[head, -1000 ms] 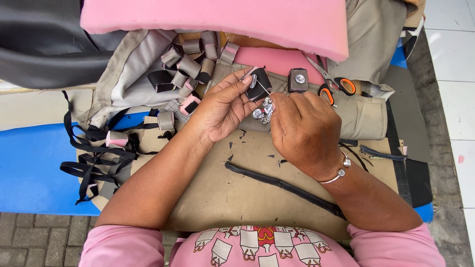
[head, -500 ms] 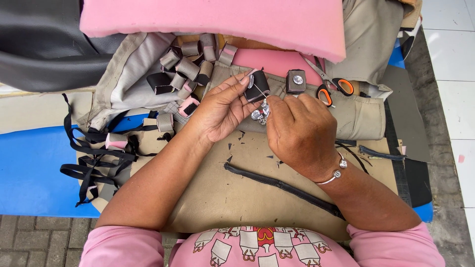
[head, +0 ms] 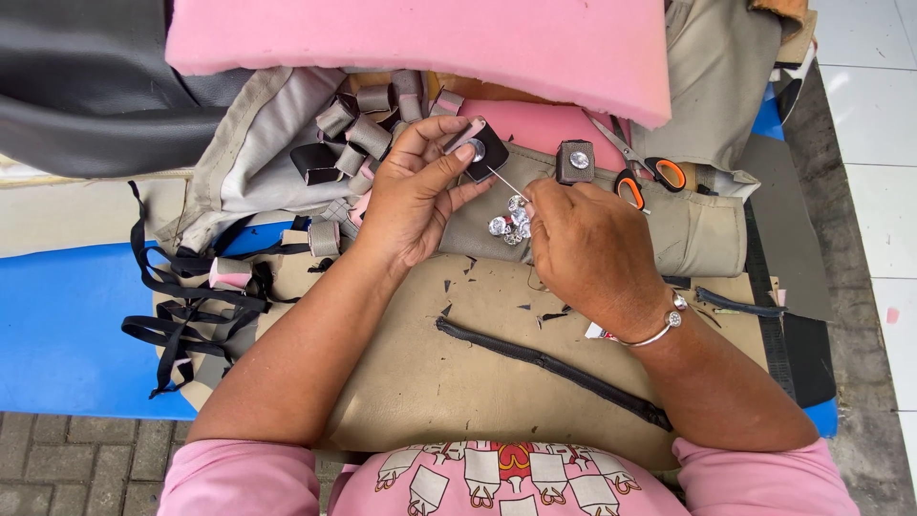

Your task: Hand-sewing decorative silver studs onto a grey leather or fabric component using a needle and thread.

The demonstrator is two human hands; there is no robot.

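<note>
In the head view, the left hand pinches a small black patch with a shiny stud, held just above a cluster of silver studs. The right hand grips a thin needle whose tip points at the patch, just right of the studs. Orange-handled scissors lie further right; a pink foam slab lies beyond.

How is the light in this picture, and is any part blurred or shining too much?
Head view: soft, even daylight with only faint shadows under the left hand and right hand; the pile of small silver studs shines with bright glare, as does the bracelet; the white floor tiles look almost overexposed; hands and needle are sharp, with no motion blur.
</note>
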